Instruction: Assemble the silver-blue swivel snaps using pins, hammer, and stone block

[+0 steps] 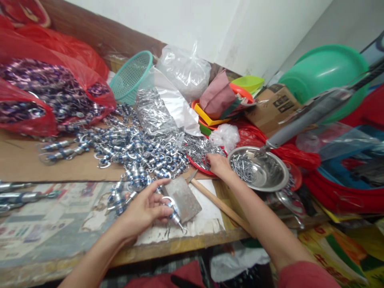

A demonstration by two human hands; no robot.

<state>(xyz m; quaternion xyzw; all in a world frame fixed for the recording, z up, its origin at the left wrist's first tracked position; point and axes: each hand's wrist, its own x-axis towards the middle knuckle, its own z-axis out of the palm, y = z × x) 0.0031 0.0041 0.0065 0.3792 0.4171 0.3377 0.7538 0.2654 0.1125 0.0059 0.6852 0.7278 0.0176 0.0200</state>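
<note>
My left hand (150, 206) holds a small metal fitting with a ring and blue bands (174, 214) between its fingers, beside a flat grey metal block (183, 199). My right hand (217, 164) reaches to a red dish (200, 169) heaped with small silver metal pieces (198, 148); its fingertips are pressed together at the pile, and whatever lies between them is too small to name. A hammer with a wooden handle (222, 206) lies to the right of the block. Many silver-and-blue fittings (144, 152) are piled left of the dish.
A steel bowl (274, 186) with metal pins stands right of my right hand, under a grey metal arm (309, 116). Red bags (99, 96) of fittings, a teal basket (132, 80), a cardboard box (271, 112) and green basins (330, 76) stand behind.
</note>
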